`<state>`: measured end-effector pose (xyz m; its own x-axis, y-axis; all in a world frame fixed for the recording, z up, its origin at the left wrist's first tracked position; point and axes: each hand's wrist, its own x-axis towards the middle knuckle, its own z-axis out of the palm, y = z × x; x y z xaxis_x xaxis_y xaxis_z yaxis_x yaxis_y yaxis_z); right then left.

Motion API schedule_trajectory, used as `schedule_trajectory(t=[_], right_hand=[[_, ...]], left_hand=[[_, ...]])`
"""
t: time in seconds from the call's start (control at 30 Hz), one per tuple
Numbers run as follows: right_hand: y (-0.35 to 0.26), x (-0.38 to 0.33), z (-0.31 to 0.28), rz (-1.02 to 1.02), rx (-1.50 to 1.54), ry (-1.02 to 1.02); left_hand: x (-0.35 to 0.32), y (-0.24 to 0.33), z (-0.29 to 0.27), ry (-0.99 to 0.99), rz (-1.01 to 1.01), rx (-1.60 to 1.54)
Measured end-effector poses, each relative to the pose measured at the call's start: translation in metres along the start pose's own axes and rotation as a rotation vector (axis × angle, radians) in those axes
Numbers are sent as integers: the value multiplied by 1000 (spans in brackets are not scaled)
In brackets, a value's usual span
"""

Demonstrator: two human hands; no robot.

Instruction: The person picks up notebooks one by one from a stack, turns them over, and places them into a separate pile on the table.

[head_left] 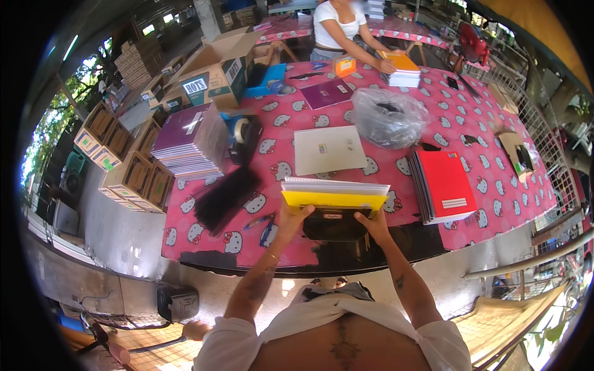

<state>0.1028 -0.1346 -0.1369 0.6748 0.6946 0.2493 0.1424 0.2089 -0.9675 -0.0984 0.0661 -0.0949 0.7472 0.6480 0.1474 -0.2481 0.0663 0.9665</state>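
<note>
Head view: yellow-faced spiral notebooks, white-topped, clamped between left hand and right hand.

On the near pink table stood three notebook stacks: one purple stack, one red-topped stack, one orange-topped stack. There were also one yellow cover, one loose purple notebook, one white-covered pad, one clear plastic bag, one tape dispenser, one large open carton and one co-worker. Other brown cartons overlapped too much to number.

pink-covered table | grey floor | pillar behind | wire mesh right | tube light left
</note>
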Motion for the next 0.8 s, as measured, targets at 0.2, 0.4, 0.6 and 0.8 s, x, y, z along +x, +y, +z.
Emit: schedule_trajectory(t=[0.2,0.4,0.6,0.8], right_hand=[[18,-13,-35,185,63,-107],[-142,-4,36,-498,-633,149],[-165,31,145,-754,-949,-170],[-121,50,151,-611,-920,-227]], left_hand=[[-12,-3,-28,-178,-147,468],[-16,-17,-188,279,215,1692],[4,12,-165,278,409,1707],[-11,71,-109,292,492,1426]])
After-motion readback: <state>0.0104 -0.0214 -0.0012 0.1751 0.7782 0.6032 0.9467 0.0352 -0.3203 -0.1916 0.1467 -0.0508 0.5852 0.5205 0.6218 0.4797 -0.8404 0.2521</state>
